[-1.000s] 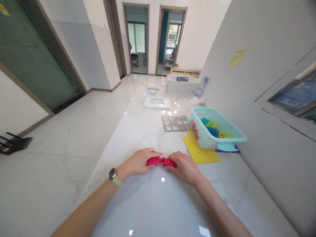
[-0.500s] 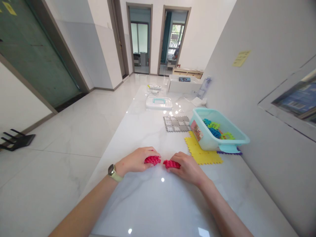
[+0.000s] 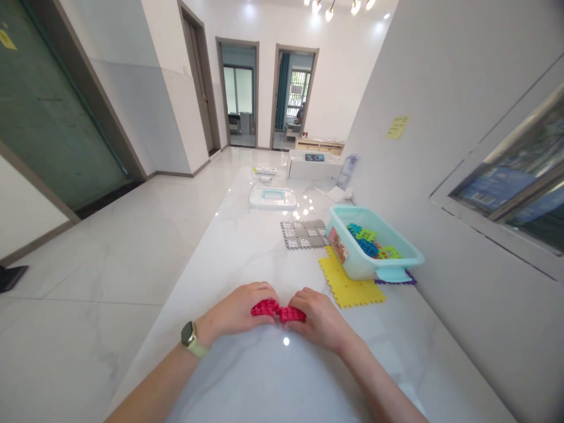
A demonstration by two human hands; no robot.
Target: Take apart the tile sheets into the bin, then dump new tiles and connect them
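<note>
My left hand (image 3: 252, 304), with a watch on its wrist, grips a bundle of red interlocking plastic pieces (image 3: 264, 307). A second bundle of red interlocking plastic pieces (image 3: 292, 314) is held in my right hand (image 3: 315, 314). The facing ends of the two bundles meet or nearly meet above the white table (image 3: 259, 376); I cannot tell whether they are joined. Fingers cover the outer ends of both bundles.
To the right, a light-blue tub (image 3: 368, 270) holds blue, green and orange plastic pieces. It stands partly on a yellow toothed board (image 3: 348, 288). A grey toothed board (image 3: 304, 234), a white lid (image 3: 273, 198) and a white box (image 3: 312, 167) lie farther off.
My hands have drawn together, and the gap between the two red bundles has closed or nearly closed. The camera has tilted up, so the scene sits lower in view.
</note>
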